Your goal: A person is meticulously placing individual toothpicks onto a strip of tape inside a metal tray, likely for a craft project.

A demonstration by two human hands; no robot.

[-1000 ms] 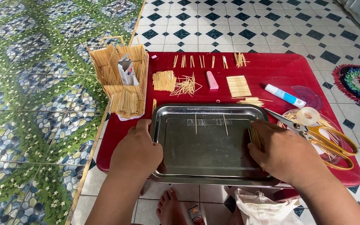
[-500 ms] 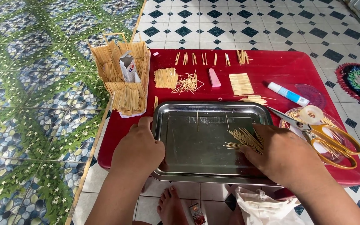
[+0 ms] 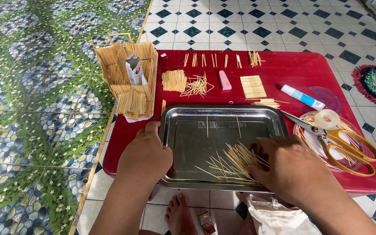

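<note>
A shiny metal tray (image 3: 188, 114) lies at the front of a low red table (image 3: 279, 65). My left hand (image 3: 145, 153) grips the tray's left rim. My right hand (image 3: 290, 167) rests over the tray's right front part, fingers spread on a loose heap of thin wooden sticks (image 3: 231, 161) that fans out leftward across the tray floor. Two single sticks (image 3: 207, 126) lie apart near the tray's back.
A small house-like model of sticks (image 3: 129, 80) stands at the table's back left. Stick piles (image 3: 174, 80), a pink eraser (image 3: 225, 80), a glue tube (image 3: 302, 96), yellow-handled scissors (image 3: 342, 141) and a tape roll (image 3: 329, 118) lie around. A white bag (image 3: 275, 217) and bare foot (image 3: 180, 215) are below.
My right hand has brought a bundle of sticks into the tray and spread them over its floor; before, the tray held only two sticks. The left hand stayed on the rim.
</note>
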